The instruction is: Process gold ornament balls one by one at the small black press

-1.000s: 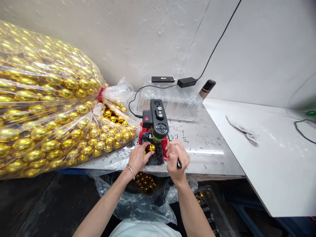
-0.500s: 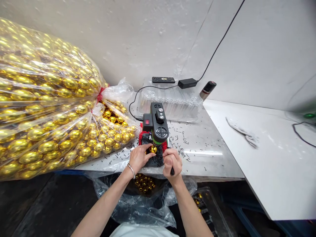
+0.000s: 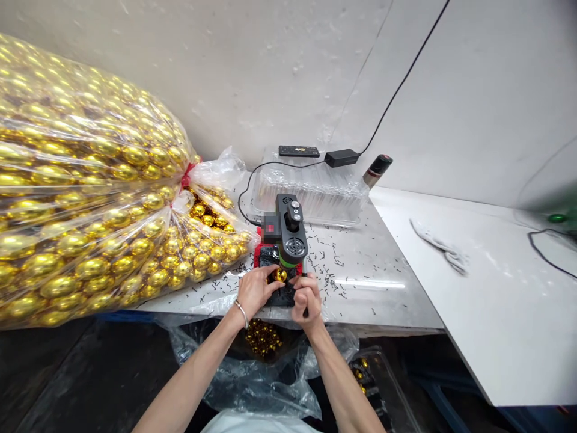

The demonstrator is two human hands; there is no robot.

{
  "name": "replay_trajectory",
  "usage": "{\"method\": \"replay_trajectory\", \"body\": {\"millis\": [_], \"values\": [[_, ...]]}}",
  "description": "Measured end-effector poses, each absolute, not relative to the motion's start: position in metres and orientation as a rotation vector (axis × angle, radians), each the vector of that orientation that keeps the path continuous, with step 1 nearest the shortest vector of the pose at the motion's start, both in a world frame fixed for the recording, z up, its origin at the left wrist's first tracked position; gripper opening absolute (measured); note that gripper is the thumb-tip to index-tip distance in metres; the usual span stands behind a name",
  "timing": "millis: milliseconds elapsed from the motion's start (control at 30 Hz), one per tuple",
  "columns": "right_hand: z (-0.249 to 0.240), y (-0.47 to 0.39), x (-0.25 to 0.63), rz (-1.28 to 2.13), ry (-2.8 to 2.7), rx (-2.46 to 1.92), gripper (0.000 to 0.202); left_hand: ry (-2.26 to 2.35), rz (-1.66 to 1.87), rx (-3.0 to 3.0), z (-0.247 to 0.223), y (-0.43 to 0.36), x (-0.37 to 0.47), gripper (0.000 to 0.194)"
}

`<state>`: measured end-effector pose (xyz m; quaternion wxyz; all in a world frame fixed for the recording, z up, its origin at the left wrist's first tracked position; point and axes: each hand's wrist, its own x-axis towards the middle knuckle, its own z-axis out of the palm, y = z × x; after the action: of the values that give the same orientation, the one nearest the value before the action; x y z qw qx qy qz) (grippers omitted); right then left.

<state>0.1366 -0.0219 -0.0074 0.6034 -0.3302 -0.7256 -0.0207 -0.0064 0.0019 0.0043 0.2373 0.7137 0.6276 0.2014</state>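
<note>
My left hand (image 3: pixel 256 291) pinches a shiny gold ball (image 3: pixel 280 275) between thumb and fingers, right under the head of a small black bench machine (image 3: pixel 291 231) with a green ring. The ball seems to touch the underside of that head; the exact contact is hidden. On the right side of the machine, my right hand (image 3: pixel 308 300) is closed round a lever with a black handle (image 3: pixel 306 312). Most of the lever is covered by the fingers. Beneath the machine lies a red and black mat (image 3: pixel 257 255), largely hidden.
A huge clear bag of gold balls (image 3: pixel 90 198) fills the left. Behind stands a clear plastic box (image 3: pixel 311 186) bearing a power adapter (image 3: pixel 341 157). Black shavings litter the table (image 3: pixel 383 294). More gold balls (image 3: pixel 264 337) lie in plastic below the edge. A glove (image 3: pixel 439 246) rests right.
My right hand has shifted left, closer to the machine, with the lever's handle in it. My left hand keeps the gold ball in the same place. The camera view has moved slightly.
</note>
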Motion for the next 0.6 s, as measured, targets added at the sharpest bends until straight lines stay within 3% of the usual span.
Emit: {"method": "replay_trajectory", "body": {"millis": [300,467,600], "values": [[0.081,-0.033,0.131,0.254,-1.505,-0.942,0.032,1.592,0.857,1.660,0.003,-0.021,-0.017,0.039],[0.077,-0.035,0.128,0.212,-1.485,-0.919,0.032,1.109,0.609,1.013,-0.037,-0.080,-0.015,0.046],[0.065,-0.035,0.128,0.186,-1.481,-0.892,0.031,1.122,0.572,0.343,-0.080,-0.110,-0.010,0.045]]}}
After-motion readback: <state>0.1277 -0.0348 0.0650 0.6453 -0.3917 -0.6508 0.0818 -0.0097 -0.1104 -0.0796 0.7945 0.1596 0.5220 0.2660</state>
